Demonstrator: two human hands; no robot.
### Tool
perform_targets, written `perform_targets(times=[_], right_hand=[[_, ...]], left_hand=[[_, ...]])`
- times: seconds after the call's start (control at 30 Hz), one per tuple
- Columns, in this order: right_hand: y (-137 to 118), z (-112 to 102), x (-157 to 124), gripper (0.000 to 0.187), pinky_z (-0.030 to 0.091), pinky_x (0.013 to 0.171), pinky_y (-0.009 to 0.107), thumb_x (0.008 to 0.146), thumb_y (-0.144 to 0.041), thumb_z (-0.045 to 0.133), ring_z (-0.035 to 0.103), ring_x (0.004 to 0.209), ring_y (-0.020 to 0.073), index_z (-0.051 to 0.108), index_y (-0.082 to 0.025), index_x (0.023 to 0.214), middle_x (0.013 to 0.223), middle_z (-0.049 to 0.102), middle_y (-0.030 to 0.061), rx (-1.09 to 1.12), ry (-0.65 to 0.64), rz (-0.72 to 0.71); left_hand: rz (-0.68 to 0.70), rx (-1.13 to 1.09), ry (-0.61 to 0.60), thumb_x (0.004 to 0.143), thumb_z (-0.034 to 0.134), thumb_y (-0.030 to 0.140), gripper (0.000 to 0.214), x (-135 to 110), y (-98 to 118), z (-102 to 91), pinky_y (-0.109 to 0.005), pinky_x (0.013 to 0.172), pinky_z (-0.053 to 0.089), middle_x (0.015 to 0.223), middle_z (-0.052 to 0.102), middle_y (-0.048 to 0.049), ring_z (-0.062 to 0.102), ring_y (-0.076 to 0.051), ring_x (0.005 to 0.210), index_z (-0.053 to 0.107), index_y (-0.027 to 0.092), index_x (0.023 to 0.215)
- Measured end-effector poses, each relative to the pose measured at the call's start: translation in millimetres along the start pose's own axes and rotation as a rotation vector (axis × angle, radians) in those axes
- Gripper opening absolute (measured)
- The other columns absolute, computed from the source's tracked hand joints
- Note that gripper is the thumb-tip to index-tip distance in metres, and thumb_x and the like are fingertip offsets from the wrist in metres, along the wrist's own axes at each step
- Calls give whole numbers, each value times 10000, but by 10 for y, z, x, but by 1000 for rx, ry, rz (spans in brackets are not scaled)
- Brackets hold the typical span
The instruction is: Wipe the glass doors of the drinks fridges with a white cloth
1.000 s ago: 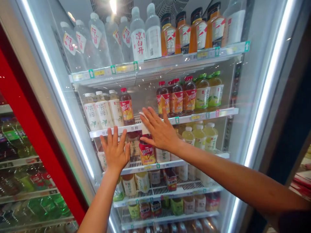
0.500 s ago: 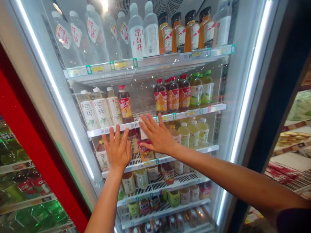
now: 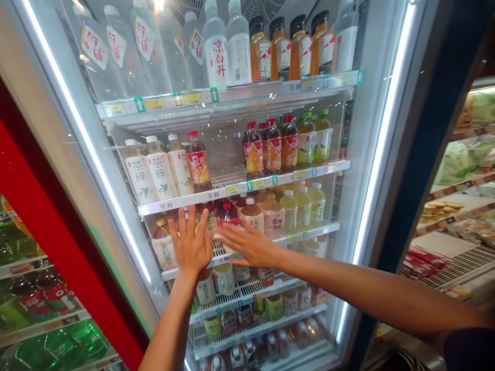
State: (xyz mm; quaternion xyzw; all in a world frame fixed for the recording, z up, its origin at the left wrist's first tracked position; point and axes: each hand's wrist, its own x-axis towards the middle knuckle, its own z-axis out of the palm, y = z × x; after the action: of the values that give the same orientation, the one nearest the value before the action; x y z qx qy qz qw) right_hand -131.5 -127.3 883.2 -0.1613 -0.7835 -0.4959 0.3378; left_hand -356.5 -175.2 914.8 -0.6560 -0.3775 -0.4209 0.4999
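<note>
Flat against the glass door [image 3: 224,154] of a lit drinks cooler, my left hand [image 3: 191,245] spreads its fingers, holding nothing. Just to its right, my right hand [image 3: 253,246] lies flat over a small white cloth [image 3: 225,244], pressing it to the glass. Most of the cloth is hidden under the fingers, so it could be a folded tissue. Behind the glass, near my hands, stand a red-labelled tea bottle [image 3: 228,212], a yellow-capped bottle [image 3: 163,245] and a pink-labelled bottle [image 3: 274,219].
Shelves behind the glass hold clear water bottles [image 3: 216,56], white-labelled tea bottles [image 3: 141,178] and red-capped tea bottles [image 3: 253,149]. A red cooler frame [image 3: 50,221] slants along the left. Beyond the dark door frame [image 3: 421,129] stand open shelves with packaged goods [image 3: 425,263].
My right hand has slid down the glass with the white cloth, uncovering bottles behind it. My left hand stays spread on the glass, nearly in place. The view has shifted slightly.
</note>
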Motion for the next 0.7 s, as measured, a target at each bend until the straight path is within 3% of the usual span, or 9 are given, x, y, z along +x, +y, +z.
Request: perform_targets(times=[0.07, 0.13, 0.23, 0.3, 0.33, 0.5, 0.57, 0.63, 0.7], right_hand=[[-126, 64, -124, 751, 80, 1351, 432, 908, -635, 578, -19, 1627, 209, 478, -234, 1535, 1738, 193, -23, 20, -14, -199], [-71, 76, -116, 719, 59, 1350, 394, 922, -622, 565, -24, 1625, 174, 471, -265, 1539, 1735, 196, -61, 18, -8, -244], [135, 26, 42, 759, -65, 1324, 536, 984, -608, 481, -25, 1628, 241, 376, -166, 1591, 1733, 206, 60, -8, -1, -43], [145, 10, 72, 804, -67, 1297, 624, 984, -608, 483, -10, 1625, 305, 352, -101, 1594, 1722, 208, 145, -16, -5, 86], [94, 19, 38, 814, -40, 1298, 638, 973, -598, 505, -1, 1624, 324, 362, -81, 1585, 1719, 211, 164, -2, -5, 70], [-127, 106, -247, 697, 208, 1333, 353, 900, -537, 607, 21, 1625, 157, 496, -234, 1517, 1729, 236, -40, 88, 4, -307], [8, 81, -200, 723, 138, 1349, 428, 933, -568, 572, 26, 1628, 192, 453, -206, 1548, 1729, 237, 7, 54, -3, -217], [180, 24, -91, 781, -4, 1327, 576, 975, -598, 514, 27, 1628, 269, 372, -136, 1589, 1717, 243, 108, -3, -7, 6], [255, -23, -31, 809, -81, 1291, 644, 992, -621, 474, 17, 1625, 300, 331, -111, 1604, 1703, 252, 152, -37, -10, 175]], left_hand=[[19, 11, 2, 948, 568, 258, 725, -46, 1, -2, -509, 1332, 29, 1710, 183, -41, 81, -244, 1617, 290, 262, 1617], [26, 15, 4, 949, 563, 255, 721, -72, 1, -3, -490, 1334, 25, 1712, 171, -39, 75, -237, 1617, 292, 255, 1617], [22, 21, -1, 951, 564, 257, 719, -85, 4, -3, -495, 1333, 29, 1714, 164, -45, 75, -244, 1618, 293, 253, 1617], [18, 22, -6, 950, 568, 249, 723, -86, 7, -3, -507, 1331, 37, 1714, 171, -45, 79, -248, 1618, 291, 260, 1618], [17, 22, -7, 950, 570, 246, 724, -86, 8, -4, -511, 1331, 40, 1714, 171, -44, 79, -251, 1618, 291, 262, 1618], [23, 28, -10, 947, 576, 234, 725, -84, 12, -16, -500, 1332, 37, 1719, 156, -41, 79, -255, 1619, 297, 250, 1616], [24, 33, -8, 946, 577, 230, 730, -83, 13, -18, -504, 1332, 40, 1719, 160, -45, 82, -256, 1619, 293, 249, 1617], [21, 35, -9, 943, 581, 227, 736, -85, 14, -17, -513, 1332, 45, 1718, 165, -49, 84, -257, 1619, 288, 251, 1619], [16, 34, -13, 945, 580, 230, 738, -89, 14, -16, -516, 1332, 45, 1717, 169, -47, 82, -253, 1619, 284, 255, 1620]])
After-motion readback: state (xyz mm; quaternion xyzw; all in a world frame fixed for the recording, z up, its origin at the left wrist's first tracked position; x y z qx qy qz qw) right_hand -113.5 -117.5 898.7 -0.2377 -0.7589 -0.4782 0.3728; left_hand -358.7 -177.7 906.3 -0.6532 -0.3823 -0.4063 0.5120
